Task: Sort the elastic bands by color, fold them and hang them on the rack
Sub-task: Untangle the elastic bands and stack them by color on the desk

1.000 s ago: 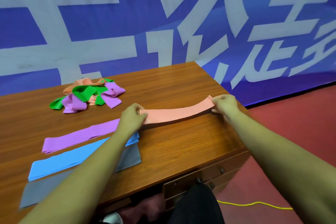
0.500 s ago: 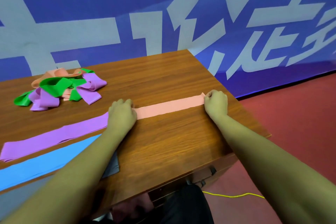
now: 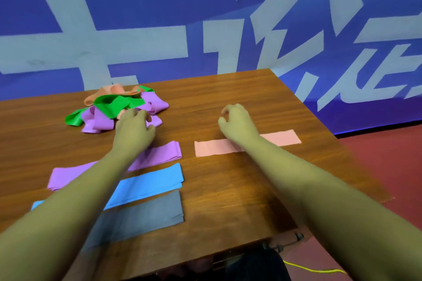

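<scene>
The pink band (image 3: 214, 148) lies flat on the table (image 3: 228, 89) toward 3 o'clock, with the right forearm crossing it. Toward 9 o'clock of it lie the purple band (image 3: 159, 155), blue band (image 3: 150, 182) and grey band (image 3: 148, 214), side by side. The tangled pile (image 3: 109, 107) sits at 11 o'clock; the left hand (image 3: 134, 130) reaches its near edge, and I cannot tell whether its grip has hold of anything. The right hand (image 3: 235, 121) has a loosely curled, empty grip
</scene>
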### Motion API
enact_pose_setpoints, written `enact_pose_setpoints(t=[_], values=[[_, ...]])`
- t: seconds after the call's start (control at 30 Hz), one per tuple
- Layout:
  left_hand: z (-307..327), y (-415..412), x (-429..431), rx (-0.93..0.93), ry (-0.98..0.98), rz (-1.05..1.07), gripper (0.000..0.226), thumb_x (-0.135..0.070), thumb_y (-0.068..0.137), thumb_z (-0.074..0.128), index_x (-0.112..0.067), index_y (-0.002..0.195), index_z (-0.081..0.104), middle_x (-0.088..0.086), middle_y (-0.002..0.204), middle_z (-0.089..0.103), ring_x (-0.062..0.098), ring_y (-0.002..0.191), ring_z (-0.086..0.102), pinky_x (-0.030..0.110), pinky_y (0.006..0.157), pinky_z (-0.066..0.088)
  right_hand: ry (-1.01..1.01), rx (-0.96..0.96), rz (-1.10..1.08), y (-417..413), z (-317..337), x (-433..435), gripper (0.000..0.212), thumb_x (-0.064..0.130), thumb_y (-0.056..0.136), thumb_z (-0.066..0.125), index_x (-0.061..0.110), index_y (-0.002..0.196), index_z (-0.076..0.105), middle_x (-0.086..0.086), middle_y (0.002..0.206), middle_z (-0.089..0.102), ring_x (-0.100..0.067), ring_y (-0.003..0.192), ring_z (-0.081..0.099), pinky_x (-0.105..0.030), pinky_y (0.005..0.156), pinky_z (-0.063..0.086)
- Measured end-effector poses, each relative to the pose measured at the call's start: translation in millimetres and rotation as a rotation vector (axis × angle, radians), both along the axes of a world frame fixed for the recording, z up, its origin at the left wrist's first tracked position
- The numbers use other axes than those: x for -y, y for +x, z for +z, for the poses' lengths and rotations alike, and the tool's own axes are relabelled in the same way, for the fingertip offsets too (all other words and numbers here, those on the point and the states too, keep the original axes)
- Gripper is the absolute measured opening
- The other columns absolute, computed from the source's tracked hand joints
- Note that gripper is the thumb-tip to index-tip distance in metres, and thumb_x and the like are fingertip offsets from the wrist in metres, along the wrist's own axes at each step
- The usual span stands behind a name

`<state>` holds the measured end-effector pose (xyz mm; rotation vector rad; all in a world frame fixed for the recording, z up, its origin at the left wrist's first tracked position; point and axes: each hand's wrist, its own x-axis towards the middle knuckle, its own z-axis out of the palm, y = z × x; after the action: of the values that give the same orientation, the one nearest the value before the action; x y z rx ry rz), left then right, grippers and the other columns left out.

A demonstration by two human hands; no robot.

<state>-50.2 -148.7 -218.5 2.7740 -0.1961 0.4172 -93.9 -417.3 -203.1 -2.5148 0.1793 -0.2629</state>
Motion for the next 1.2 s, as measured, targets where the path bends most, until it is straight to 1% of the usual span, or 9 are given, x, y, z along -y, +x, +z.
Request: enact_pose_setpoints(t=[0.27,0.47,0.57,0.63,0.73,0.9,1.0,1.07,1.2], values=[[-19,38,-47,-0.157,-0.102,-0.007,0.025,-0.017,0.085,0.063,-0.007,0.108,0.063,0.02,0.107,0.061,0.038,0.101,0.057,0.042,0.087,0.045,0.022,-0.121,0.216,68,-17,-122,0.026,0.022,0.085,0.061,0.002,0.101,0.066,-0.017,0.108,0.067,-0.035,0.104,0.06,-0.038,0.087,0.049],[-35,57,-53,-0.192,-0.143,-0.117,0.028,-0.018,0.082,0.073,-0.014,0.109,0.07,0.014,0.097,0.049,0.035,0.1,0.054,0.037,0.091,0.042,-0.106,-0.142,0.137,99,-46,-164,0.033,0.038,0.085,0.067,0.014,0.107,0.066,-0.013,0.121,0.059,-0.035,0.117,0.052,-0.041,0.096,0.043],[-38,60,-56,-0.18,-0.171,-0.136,0.025,-0.019,0.083,0.072,-0.016,0.107,0.07,0.008,0.094,0.045,0.034,0.098,0.054,0.036,0.09,0.042,0.049,-0.15,0.059,106,-49,-164,0.013,0.031,0.082,0.07,0.02,0.088,0.068,-0.005,0.108,0.069,-0.03,0.108,0.06,-0.039,0.093,0.046],[-38,60,-58,-0.192,-0.2,-0.134,0.027,-0.022,0.084,0.071,-0.019,0.11,0.069,0.011,0.098,0.049,0.034,0.099,0.056,0.038,0.091,0.045,0.263,-0.119,0.049,107,-42,-161,0.009,0.019,0.078,0.073,0.019,0.071,0.066,-0.003,0.086,0.071,-0.024,0.085,0.065,-0.033,0.079,0.05],[-30,56,-58,-0.19,-0.3,-0.12,0.038,-0.026,0.084,0.072,-0.019,0.12,0.063,0.014,0.11,0.054,0.029,0.1,0.059,0.037,0.094,0.047,0.499,-0.037,0.093,98,-12,-157,0.004,0.007,0.079,0.073,0.004,0.08,0.071,-0.003,0.073,0.064,-0.01,0.061,0.054,-0.023,0.059,0.043],[16,39,-48,-0.027,-0.576,-0.176,0.053,-0.025,0.083,0.075,-0.019,0.131,0.053,0.001,0.119,0.05,0.011,0.101,0.052,0.019,0.085,0.039,0.68,0.091,0.145,87,65,-157,0.015,0.004,0.079,0.073,0.013,0.071,0.065,0.003,0.07,0.061,-0.006,0.058,0.051,-0.017,0.054,0.04],[59,28,-39,0.053,-0.684,-0.259,0.039,-0.028,0.088,0.069,-0.023,0.125,0.057,-0.001,0.12,0.057,0.003,0.098,0.056,0.01,0.077,0.041,0.7,0.159,0.188,75,108,-153,0.016,0.008,0.08,0.075,0.015,0.071,0.064,0.001,0.068,0.061,-0.009,0.062,0.053,-0.018,0.056,0.042],[86,16,-33,0.078,-0.771,-0.295,0.028,-0.024,0.091,0.066,-0.028,0.117,0.058,0.0,0.116,0.059,0.003,0.097,0.057,0.017,0.08,0.046,0.702,0.195,0.198,64,132,-149,0.015,0.012,0.08,0.076,0.016,0.071,0.065,0.003,0.068,0.062,-0.009,0.067,0.055,-0.021,0.063,0.044],[129,-7,-25,0.122,-0.862,-0.34,0.012,-0.022,0.091,0.066,-0.032,0.097,0.065,0.003,0.115,0.059,0.009,0.097,0.058,0.02,0.084,0.049,0.708,0.241,0.216,34,168,-142,0.013,0.015,0.082,0.074,0.018,0.071,0.066,0.006,0.064,0.058,-0.003,0.059,0.05,-0.013,0.051,0.038]])
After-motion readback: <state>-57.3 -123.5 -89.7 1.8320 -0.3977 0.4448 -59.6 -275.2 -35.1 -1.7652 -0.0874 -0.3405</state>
